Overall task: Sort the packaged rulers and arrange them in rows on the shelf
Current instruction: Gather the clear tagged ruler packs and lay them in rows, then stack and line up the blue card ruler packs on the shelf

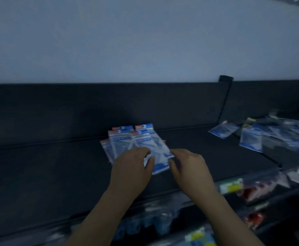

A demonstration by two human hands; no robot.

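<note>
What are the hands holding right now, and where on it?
The left hand and right hand meet the fanned packets at their near end, the right at the corner. A true grip cannot be told.

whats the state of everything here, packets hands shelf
middle stack, lying flat, fanned, not squared up
right pile, loose, scattered, overlapping
left hand, on the middle stack, grip unclear
right hand, at the stack's near right edge, grip unclear
shelf, holds both groups of packets
lower goods, on the tier below, too blurred to tell
</note>
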